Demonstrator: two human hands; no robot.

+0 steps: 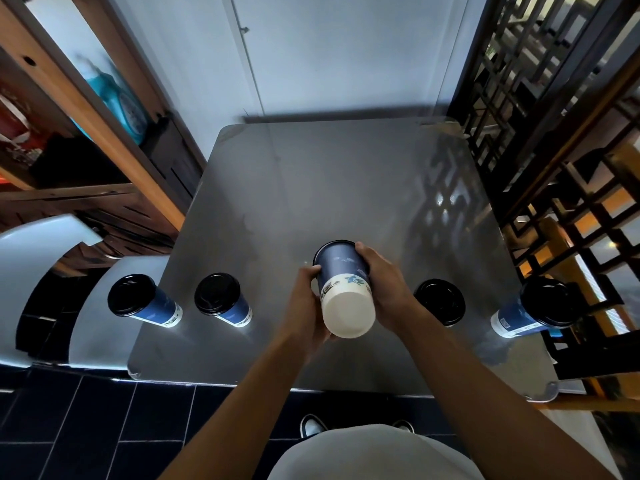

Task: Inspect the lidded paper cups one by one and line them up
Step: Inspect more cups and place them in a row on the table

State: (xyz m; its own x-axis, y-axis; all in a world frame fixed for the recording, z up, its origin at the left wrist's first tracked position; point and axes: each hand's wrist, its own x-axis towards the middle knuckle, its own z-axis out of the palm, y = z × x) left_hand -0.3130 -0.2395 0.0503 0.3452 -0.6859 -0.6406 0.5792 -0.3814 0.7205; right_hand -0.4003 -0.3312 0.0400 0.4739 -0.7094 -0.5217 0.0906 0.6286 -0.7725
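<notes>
A blue paper cup with a white base is tipped so that its bottom faces me and its black lid points away, held above the grey table. My left hand grips its left side and my right hand its right side. Upright lidded cups stand in a row on the table: two on the left, the outer left cup and the inner left cup; one just right of my right wrist, partly hidden; and one at the far right edge.
A wooden shelf unit with a blue bottle stands at the left, a dark lattice screen at the right. White chair backs sit by the table's left edge. Dark floor tiles and my shoes lie below the near edge.
</notes>
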